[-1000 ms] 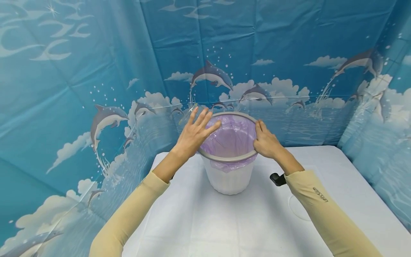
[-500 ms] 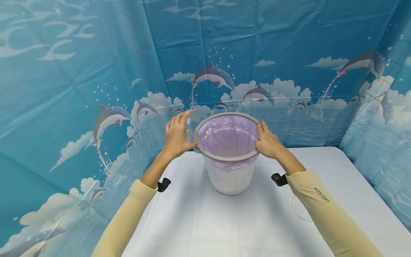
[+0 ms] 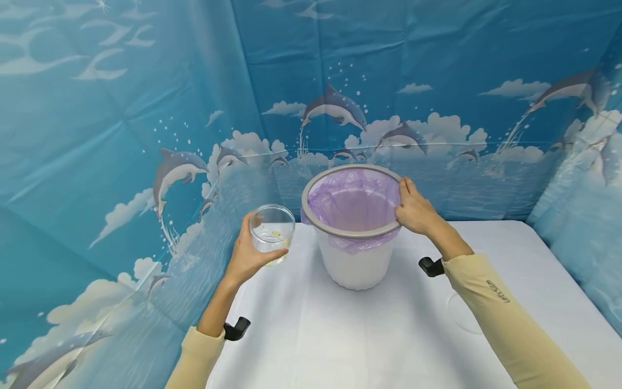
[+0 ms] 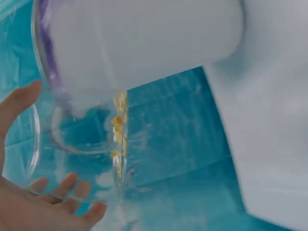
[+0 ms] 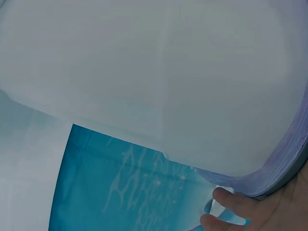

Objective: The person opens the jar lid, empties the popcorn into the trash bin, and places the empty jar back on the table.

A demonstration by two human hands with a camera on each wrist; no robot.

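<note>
My left hand [image 3: 243,258] holds a clear round cup [image 3: 257,246], fingers and thumb curved around its side. The cup is roughly upright, with its mouth up, left of the bin and apart from it. Small yellow bits [image 4: 118,124] lie at its bottom in the left wrist view. A white bin [image 3: 357,265] with a grey rim [image 3: 353,234] stands on the table, lined with a thin purple bag [image 3: 335,208] folded over its edge. My right hand [image 3: 417,213] grips the rim on the right; in the right wrist view its fingertips [image 5: 228,199] show beneath the rim.
A white-covered table [image 3: 335,346] carries the bin near its back edge. Behind and at both sides hangs a blue curtain [image 3: 272,43] printed with dolphins. A faint round outline [image 3: 454,313] shows on the cloth beside the right forearm. Black mounts [image 3: 237,328] sit on both wrists.
My left hand has drawn the cup from the bin's left rim down and leftward. The cup, tilted at the rim half a second ago, is now upright. My right hand stays on the rim.
</note>
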